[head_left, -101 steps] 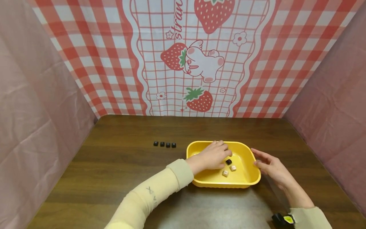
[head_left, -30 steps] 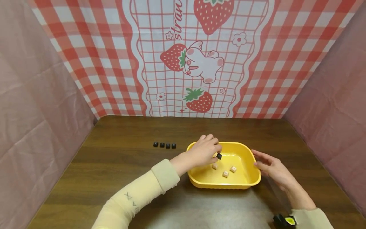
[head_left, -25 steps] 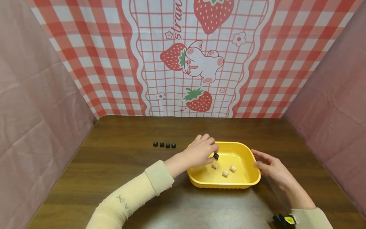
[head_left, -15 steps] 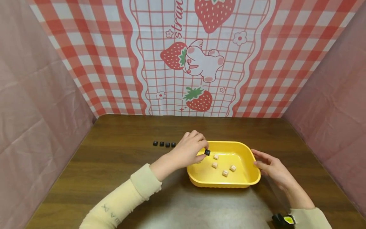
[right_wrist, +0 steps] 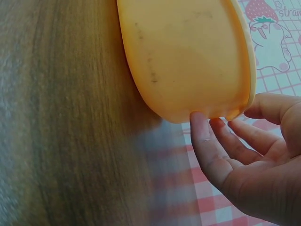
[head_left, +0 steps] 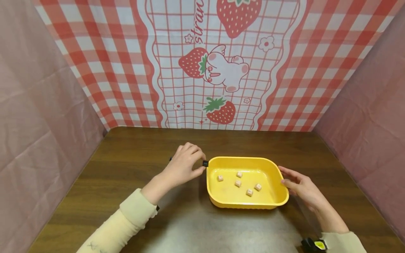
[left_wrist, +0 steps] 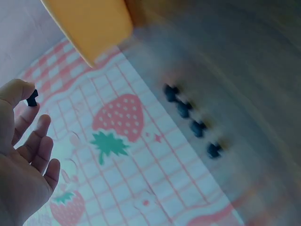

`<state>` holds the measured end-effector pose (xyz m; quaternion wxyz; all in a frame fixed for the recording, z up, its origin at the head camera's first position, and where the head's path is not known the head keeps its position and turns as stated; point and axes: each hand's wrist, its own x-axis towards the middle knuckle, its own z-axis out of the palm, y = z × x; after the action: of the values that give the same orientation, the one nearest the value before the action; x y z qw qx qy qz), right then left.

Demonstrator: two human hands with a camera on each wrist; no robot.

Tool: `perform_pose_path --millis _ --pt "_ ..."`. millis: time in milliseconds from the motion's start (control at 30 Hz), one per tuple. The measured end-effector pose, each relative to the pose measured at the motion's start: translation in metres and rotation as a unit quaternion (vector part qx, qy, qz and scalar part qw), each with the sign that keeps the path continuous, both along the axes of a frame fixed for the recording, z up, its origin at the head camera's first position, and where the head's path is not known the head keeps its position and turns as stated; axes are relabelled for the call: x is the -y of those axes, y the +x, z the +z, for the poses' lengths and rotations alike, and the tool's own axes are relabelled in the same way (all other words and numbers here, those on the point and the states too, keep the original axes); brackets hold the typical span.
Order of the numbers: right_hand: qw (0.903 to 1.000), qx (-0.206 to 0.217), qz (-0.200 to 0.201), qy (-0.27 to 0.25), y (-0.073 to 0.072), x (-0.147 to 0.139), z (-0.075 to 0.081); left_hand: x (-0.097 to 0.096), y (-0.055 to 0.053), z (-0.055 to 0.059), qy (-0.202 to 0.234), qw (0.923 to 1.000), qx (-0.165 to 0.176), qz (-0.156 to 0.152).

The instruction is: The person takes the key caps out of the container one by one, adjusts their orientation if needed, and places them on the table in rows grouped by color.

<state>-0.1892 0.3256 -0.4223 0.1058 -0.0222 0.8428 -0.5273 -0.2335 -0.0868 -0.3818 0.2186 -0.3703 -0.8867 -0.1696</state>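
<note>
Between thumb and index finger, my left hand (head_left: 180, 166) pinches a black keycap (head_left: 205, 163) just outside the left rim of a yellow plastic basin (head_left: 246, 205). Its other fingers are loosely bent. Several beige keycaps (head_left: 238, 183) lie scattered on the basin floor. At the basin's right end, my right hand (head_left: 306, 189) holds the rim and outer wall with thumb and fingers. A row of black keycaps (left_wrist: 197, 128) sits on the table, blurred in the left wrist view; in the head view my left hand hides most of it.
The dark wooden table (head_left: 139, 144) ends at a red-and-white checked cloth with strawberries (head_left: 220, 112). Pink cloths hang on the left (head_left: 47, 123) and right (head_left: 364, 105). A black device with a yellow-green face (head_left: 319, 245) sits at the right wrist.
My left hand picked a black keycap out of the basin and carried it left past the rim, uncovering more beige keycaps. The right hand stays at the basin's right end.
</note>
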Motion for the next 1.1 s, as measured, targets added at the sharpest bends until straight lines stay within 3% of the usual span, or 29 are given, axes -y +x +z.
perform_pose_path --millis 233,467,800,1100 --pt "1.0000 0.000 -0.002 -0.007 0.001 0.000 -0.001 0.032 -0.004 -0.013 0.030 0.9990 -0.008 0.034" --pt "0.9999 -0.003 -0.001 -0.014 0.002 0.000 0.000 0.061 -0.008 -0.024 0.015 0.9968 0.009 0.079" --pt "0.9998 -0.007 0.000 -0.021 0.001 0.001 0.001 0.094 -0.025 -0.035 -0.005 0.9874 0.067 0.143" --pt "1.0000 0.006 -0.001 -0.006 0.000 0.002 0.003 0.108 -0.044 -0.042 -0.008 0.9775 0.132 0.164"
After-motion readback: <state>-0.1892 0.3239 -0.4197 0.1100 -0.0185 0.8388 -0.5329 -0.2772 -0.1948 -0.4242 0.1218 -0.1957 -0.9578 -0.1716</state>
